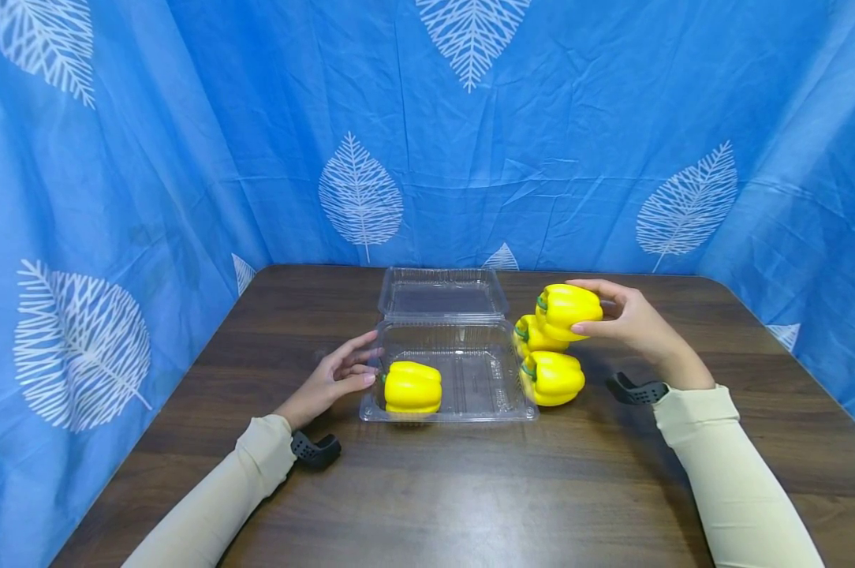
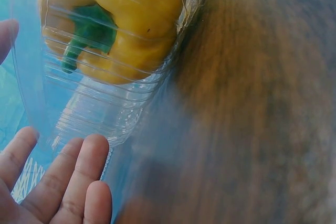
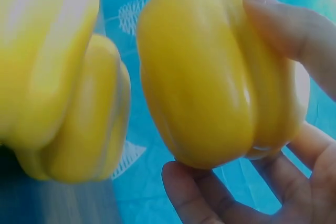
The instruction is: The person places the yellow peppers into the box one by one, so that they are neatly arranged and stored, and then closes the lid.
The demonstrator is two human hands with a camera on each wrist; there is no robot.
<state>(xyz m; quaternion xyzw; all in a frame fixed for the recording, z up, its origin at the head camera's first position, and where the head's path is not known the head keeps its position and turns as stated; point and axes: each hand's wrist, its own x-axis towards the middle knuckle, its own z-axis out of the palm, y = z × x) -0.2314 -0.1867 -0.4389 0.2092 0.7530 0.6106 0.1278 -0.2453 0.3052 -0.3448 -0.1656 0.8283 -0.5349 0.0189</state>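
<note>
My right hand (image 1: 625,319) grips a yellow bell pepper (image 1: 568,310) between thumb and fingers, raised above two others. Those two yellow bell peppers (image 1: 557,379) lie on the table just right of the clear plastic container (image 1: 480,379). In the right wrist view the held pepper (image 3: 199,77) fills the middle, thumb on one side and fingertips under the other. My left hand (image 1: 334,372) is at the container's left wall, fingers spread and fairly straight. One yellow pepper (image 1: 413,388) sits inside at the front left, its green stem (image 2: 94,30) seen through the wall in the left wrist view.
The container's hinged lid (image 1: 443,293) lies folded back toward the rear of the dark wooden table (image 1: 456,489). A blue curtain (image 1: 541,142) with white leaf prints hangs behind and beside the table. Each wrist wears a black strap (image 1: 636,390).
</note>
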